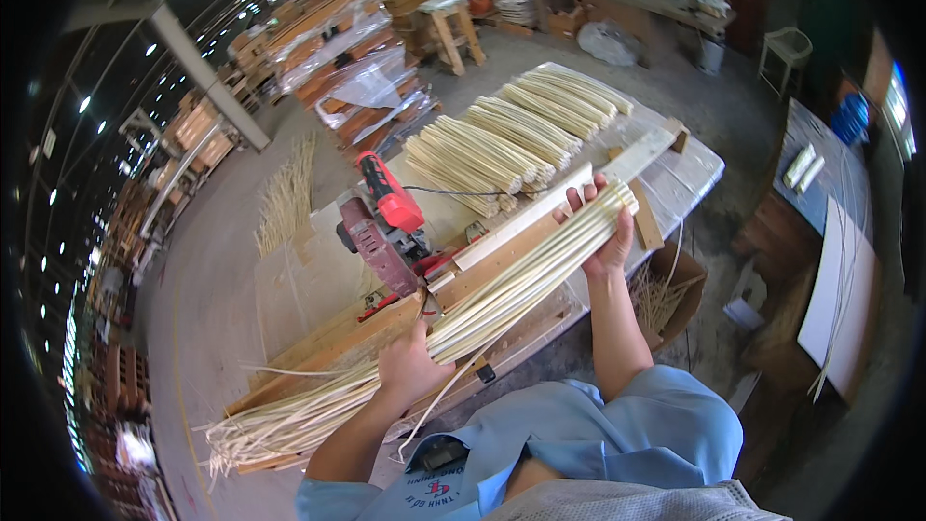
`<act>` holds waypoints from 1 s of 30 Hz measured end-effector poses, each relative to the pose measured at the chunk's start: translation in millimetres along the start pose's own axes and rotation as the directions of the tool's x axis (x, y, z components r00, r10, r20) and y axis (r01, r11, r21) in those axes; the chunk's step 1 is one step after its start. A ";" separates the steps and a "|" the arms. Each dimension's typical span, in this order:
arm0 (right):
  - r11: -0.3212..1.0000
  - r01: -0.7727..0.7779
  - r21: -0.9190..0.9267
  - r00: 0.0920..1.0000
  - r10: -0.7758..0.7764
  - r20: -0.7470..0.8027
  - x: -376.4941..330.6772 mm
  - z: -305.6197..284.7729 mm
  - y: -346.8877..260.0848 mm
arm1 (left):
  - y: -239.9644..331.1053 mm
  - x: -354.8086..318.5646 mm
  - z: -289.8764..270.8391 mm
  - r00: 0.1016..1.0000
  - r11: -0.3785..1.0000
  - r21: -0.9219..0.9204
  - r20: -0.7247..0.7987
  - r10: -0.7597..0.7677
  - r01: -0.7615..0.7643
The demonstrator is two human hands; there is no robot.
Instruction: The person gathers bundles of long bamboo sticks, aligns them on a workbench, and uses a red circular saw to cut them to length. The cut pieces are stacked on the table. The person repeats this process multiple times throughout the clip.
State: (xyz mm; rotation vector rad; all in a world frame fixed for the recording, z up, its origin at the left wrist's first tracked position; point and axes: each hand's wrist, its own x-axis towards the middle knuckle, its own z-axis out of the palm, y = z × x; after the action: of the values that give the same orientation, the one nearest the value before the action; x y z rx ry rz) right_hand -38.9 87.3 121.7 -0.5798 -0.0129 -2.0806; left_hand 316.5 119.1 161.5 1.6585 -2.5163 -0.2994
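Note:
A long bundle of pale rattan canes [526, 280] lies slantwise before me, its even ends up at the right and its loose, uneven ends trailing to the lower left. My left hand [413, 364] is closed over the bundle near its middle, close to the saw. Around the even end, my right hand [610, 236] is cupped, with the thumb on one side and the fingers on the other. A red and maroon miter saw [386, 222] stands just beyond the canes, beside a wooden fence [516, 246]. One stray cane bends down toward my shirt.
Several stacked bundles of cut canes [521, 140] lie on the far part of the worktable [690, 178]. A cardboard box [690, 289] with offcuts stands at its right side. More canes [289, 198] lie beyond the table at left. A side table [820, 150] stands at right.

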 end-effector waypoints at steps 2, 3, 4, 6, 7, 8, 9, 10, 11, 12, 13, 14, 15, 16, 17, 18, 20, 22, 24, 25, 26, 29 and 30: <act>0.999 0.043 0.027 0.998 -0.044 0.036 -0.2 -7.9 -8.7 | 3.3 2.5 -0.5 0.998 0.998 -0.023 -0.033 0.059 -0.060; 0.998 0.056 -0.043 0.997 -0.058 -0.055 -5.3 -1.9 -5.8 | 3.2 0.9 -1.1 0.999 0.999 -0.017 -0.033 0.030 -0.031; 0.998 0.036 -0.051 0.995 -0.041 -0.096 -7.9 4.8 1.4 | 3.7 -0.7 -3.6 0.999 1.000 -0.010 -0.034 0.004 -0.004; 0.998 -0.046 -0.038 0.995 0.042 -0.088 -23.0 22.5 26.9 | -1.8 -4.2 -4.3 0.999 1.000 -0.001 -0.035 -0.014 0.014; 0.989 -0.135 -0.054 0.984 0.127 -0.127 -37.2 34.4 45.3 | -12.0 -7.0 -6.2 0.999 1.000 0.002 -0.043 -0.015 0.015; 0.973 -0.197 -0.120 0.971 0.176 -0.161 -52.3 39.5 57.4 | -15.5 -6.5 -6.8 0.999 1.000 0.001 -0.052 -0.009 0.009; 0.969 -0.217 -0.116 0.971 0.202 -0.129 -63.4 34.7 60.2 | -9.4 -3.3 -11.5 0.998 1.000 -0.001 -0.064 0.027 -0.027; 0.964 -0.240 -0.112 0.968 0.230 -0.097 -70.5 27.6 58.9 | -4.9 0.2 -10.6 0.997 0.998 -0.001 -0.052 0.062 -0.062; 0.960 -0.239 -0.144 0.970 0.228 -0.083 -71.1 30.0 54.7 | -9.6 -5.5 -12.4 0.997 0.998 0.012 -0.049 0.058 -0.057; 0.956 -0.221 -0.192 0.975 0.212 -0.066 -65.6 27.1 37.9 | -9.9 -6.8 -13.8 0.996 0.997 0.017 -0.053 0.073 -0.072; 0.994 -0.104 -0.045 0.993 0.101 -0.058 -53.5 21.9 25.7 | -10.5 -10.2 -15.2 0.992 0.995 0.012 -0.074 0.102 -0.102; 0.996 0.040 0.074 0.998 -0.036 -0.056 -37.7 24.6 13.5 | -14.7 -13.4 -16.1 0.990 0.994 0.016 -0.086 0.110 -0.109; 0.995 0.067 0.073 0.998 -0.067 -0.006 -22.7 17.4 -2.9 | -11.6 -11.2 -11.3 0.985 0.990 0.003 -0.091 0.144 -0.144; 0.993 0.091 0.073 0.995 -0.094 0.045 -14.3 12.3 -14.0 | -7.3 -8.1 -8.0 0.980 0.984 -0.011 -0.098 0.176 -0.178; 0.993 0.110 0.038 0.994 -0.110 0.010 -15.0 10.2 -9.0 | -4.3 -5.8 -5.7 0.990 0.993 -0.004 -0.082 0.118 -0.119; 0.994 0.110 0.013 0.994 -0.110 -0.017 -13.8 14.1 5.3 | -6.2 -6.4 -6.0 0.990 0.994 -0.005 -0.085 0.111 -0.112; 1.000 -0.017 -0.013 0.999 0.016 -0.044 -40.3 23.8 42.2 | -10.0 -6.5 -7.8 0.991 0.995 -0.007 -0.093 0.101 -0.102; 0.999 -0.035 0.004 0.987 0.035 -0.155 -65.8 26.8 64.5 | -6.4 -7.1 -9.6 0.993 0.996 -0.008 -0.075 0.090 -0.091; 0.995 -0.098 -0.019 0.986 0.094 -0.134 -72.3 18.6 53.7 | -13.4 -9.1 -3.1 0.994 0.995 -0.023 -0.046 0.097 -0.098; 0.995 -0.095 -0.023 0.992 0.093 -0.082 -67.4 14.9 42.6 | -17.0 -11.7 -2.7 0.995 0.996 -0.032 -0.051 0.081 -0.083; 0.996 -0.079 -0.042 0.996 0.078 -0.031 -58.9 11.1 25.0 | -15.0 -11.6 -1.6 0.995 0.995 -0.050 -0.055 0.083 -0.086; 0.997 0.037 0.071 0.999 -0.036 -0.009 -28.5 -0.4 -20.2 | -12.0 -4.6 8.2 0.978 0.979 -0.070 -0.102 0.182 -0.190; 0.987 0.047 0.152 0.987 -0.023 -0.158 -26.2 1.5 -7.4 | -14.3 -2.5 11.5 0.981 0.969 -0.178 -0.129 0.147 -0.169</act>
State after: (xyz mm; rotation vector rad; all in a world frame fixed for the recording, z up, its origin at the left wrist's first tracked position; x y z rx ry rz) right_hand -32.7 112.7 114.0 -0.3241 -0.0946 -2.1311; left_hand 328.0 117.1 147.1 1.3573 -2.4316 -0.3998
